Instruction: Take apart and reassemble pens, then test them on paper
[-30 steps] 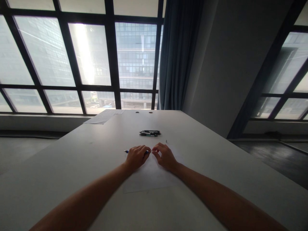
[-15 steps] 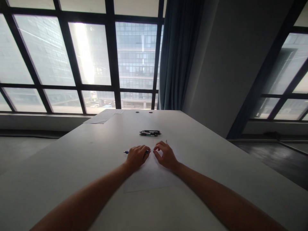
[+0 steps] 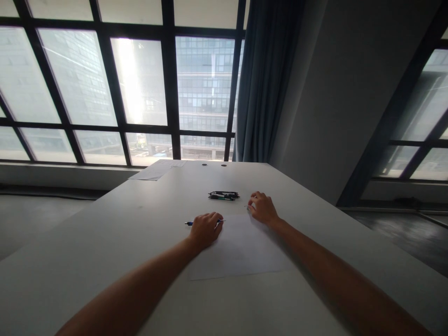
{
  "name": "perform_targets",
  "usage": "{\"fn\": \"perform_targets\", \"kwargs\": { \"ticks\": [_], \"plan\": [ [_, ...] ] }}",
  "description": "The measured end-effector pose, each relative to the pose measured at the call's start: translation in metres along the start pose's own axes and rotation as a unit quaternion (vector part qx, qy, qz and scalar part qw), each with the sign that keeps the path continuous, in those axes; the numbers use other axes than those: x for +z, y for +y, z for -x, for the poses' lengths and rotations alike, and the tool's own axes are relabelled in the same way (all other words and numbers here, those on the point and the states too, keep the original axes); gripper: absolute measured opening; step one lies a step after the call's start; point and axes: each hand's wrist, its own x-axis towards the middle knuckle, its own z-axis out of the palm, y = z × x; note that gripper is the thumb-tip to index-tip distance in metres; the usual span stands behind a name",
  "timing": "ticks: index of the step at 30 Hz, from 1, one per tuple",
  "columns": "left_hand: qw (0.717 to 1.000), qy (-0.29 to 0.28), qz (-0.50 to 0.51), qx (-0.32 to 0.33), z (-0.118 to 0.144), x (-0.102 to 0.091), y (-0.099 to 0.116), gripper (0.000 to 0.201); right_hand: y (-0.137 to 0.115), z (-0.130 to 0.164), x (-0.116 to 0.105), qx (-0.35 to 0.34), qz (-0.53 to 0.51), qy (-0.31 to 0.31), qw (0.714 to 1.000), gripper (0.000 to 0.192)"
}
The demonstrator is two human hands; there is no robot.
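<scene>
The left hand (image 3: 206,229) is closed around a blue pen (image 3: 189,223) lying flat on the table (image 3: 105,261), at the far left edge of a white sheet (image 3: 241,252); the blue end sticks out to the left of the fist and a thin tip shows on the right. The right hand (image 3: 263,208) rests well apart from it, fingers curled down over something small and pale near the sheet's far right corner, too tiny to tell what or whether it is gripped. Beyond both hands lies a pile of dark pens (image 3: 224,195). The pen looks light, stiff and smooth, likely to roll, and best pinched along the barrel near its middle.
</scene>
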Motion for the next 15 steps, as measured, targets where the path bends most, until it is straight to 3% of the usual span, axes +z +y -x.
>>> {"fn": "perform_targets", "kwargs": {
  "ticks": [7,15],
  "plan": [
    [1.000,-0.016,-0.005,-0.009,0.000,-0.003,0.001,0.019,-0.013,-0.012,0.010,0.006,0.047,-0.048,0.998,0.014],
    [1.000,-0.024,-0.007,-0.011,0.000,-0.005,0.004,0.020,-0.018,-0.011,0.022,0.029,0.048,-0.051,0.997,0.014]
  ]
}}
